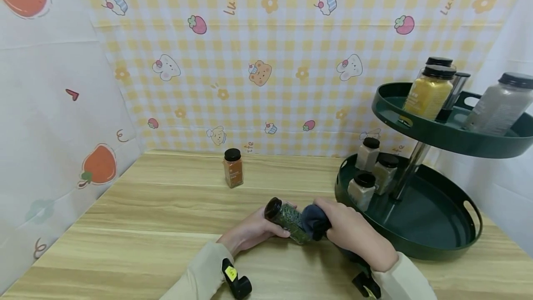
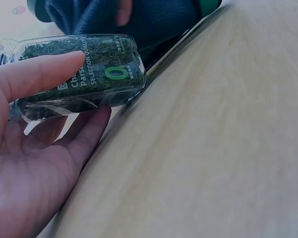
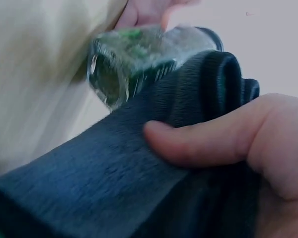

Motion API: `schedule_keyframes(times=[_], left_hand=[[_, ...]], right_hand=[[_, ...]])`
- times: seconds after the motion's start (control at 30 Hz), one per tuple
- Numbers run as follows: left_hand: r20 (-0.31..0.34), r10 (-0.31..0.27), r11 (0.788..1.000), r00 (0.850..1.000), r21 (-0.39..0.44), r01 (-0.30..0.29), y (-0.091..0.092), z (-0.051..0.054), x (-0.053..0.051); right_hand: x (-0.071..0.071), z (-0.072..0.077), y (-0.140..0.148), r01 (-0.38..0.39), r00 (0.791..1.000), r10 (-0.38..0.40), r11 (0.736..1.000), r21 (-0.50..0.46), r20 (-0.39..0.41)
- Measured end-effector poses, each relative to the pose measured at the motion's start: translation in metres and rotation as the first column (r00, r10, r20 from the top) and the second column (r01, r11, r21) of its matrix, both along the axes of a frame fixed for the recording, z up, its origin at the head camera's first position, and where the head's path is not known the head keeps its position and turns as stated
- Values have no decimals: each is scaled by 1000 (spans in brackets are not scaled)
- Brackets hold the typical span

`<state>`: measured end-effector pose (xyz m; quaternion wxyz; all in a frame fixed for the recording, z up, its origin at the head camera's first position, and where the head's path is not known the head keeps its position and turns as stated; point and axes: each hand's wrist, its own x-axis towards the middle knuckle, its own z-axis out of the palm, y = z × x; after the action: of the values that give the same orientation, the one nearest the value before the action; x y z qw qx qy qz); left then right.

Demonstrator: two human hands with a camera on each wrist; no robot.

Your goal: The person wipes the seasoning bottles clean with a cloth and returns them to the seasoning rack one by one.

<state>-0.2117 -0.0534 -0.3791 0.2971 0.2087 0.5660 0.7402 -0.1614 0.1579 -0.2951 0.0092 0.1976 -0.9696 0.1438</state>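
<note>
A clear jar of dried parsley (image 1: 291,222) with a black lid lies tilted in my left hand (image 1: 259,229), lid end toward the left. In the left wrist view the thumb lies along the label of the parsley jar (image 2: 114,74) and fingers support it from below. My right hand (image 1: 354,229) grips a bunched dark blue cloth (image 1: 313,220) against the jar's side near its base. The right wrist view shows the thumb pressing on folds of the cloth (image 3: 104,163), with the parsley jar (image 3: 134,64) just beyond it, somewhat blurred.
A jar of orange-brown spice (image 1: 233,170) stands on the wooden table (image 1: 137,226) toward the back. At the right is a dark green two-tier rack (image 1: 429,240). Small jars (image 1: 361,193) stand on its lower tier; a yellow spice jar (image 1: 429,94) and a grey jar (image 1: 497,105) occupy the upper one.
</note>
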Motion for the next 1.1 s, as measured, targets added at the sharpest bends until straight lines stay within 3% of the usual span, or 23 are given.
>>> schedule_keyframes(times=[0.17, 0.3, 0.43, 0.53, 0.6, 0.7, 0.87, 1.0, 1.1], left_hand=[[4, 4, 1000, 1000, 5, -4, 0, -1, -1], [-8, 2, 1000, 1000, 16, -2, -1, -1, -1], [-31, -10, 1000, 999, 16, 10, -2, -2, -1], [-38, -11, 1000, 999, 7, 11, -3, -2, -2], [-41, -14, 1000, 999, 5, 14, -3, -2, -2], [-44, -22, 1000, 999, 10, 22, -2, -2, -2], [-27, -19, 1000, 999, 8, 20, 0, -1, -2], [-11, -7, 1000, 1000, -9, 7, 0, 0, -1], [-20, -14, 1000, 1000, 1, 14, 0, 0, -1]], right_hand=[[-2, -2, 2, -6, 1000, 6, 1000, 21, -4], [-1, -3, -2, -68, 996, 65, 997, -49, -55], [1, -4, -9, -189, 973, 164, 970, -150, -165], [3, -6, -14, -238, 954, 194, 954, -183, -227], [4, -5, -15, -221, 959, 178, 958, -185, -221], [4, -3, -14, -135, 981, 110, 978, -158, -162], [1, -3, -6, 5, 997, -7, 999, -36, -76], [-2, -5, -2, 40, 996, -37, 998, 41, -78], [-1, -5, -4, 30, 996, -27, 999, 25, -88]])
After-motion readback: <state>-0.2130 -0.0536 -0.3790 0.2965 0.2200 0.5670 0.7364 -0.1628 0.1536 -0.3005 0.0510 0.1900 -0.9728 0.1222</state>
